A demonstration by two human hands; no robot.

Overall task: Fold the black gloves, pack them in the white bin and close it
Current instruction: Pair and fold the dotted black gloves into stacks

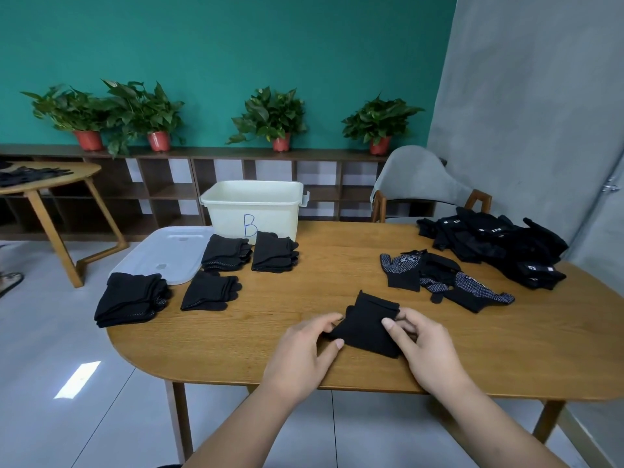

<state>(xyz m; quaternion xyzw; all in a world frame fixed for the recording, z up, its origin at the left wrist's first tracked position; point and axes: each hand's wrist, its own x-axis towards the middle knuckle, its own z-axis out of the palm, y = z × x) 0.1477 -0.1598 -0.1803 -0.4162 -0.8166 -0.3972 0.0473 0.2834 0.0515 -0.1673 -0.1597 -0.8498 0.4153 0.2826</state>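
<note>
Nearest, my left hand (300, 349) and right hand (425, 352) each pinch an opposite edge of one folded black knit glove (366, 329), which lies on the oval wooden surface (236, 349). I judge it light, soft and limp, best held at the folded edges so the fold keeps. Beyond, four stacks of folded black gloves (211, 292) lie beside the translucent white lid (169, 255), with the open white plastic bin (253, 204) behind. Unfolded dotted gloves (472, 292) wait at right. The bin's interior is hidden and the stack counts are unclear.
</note>
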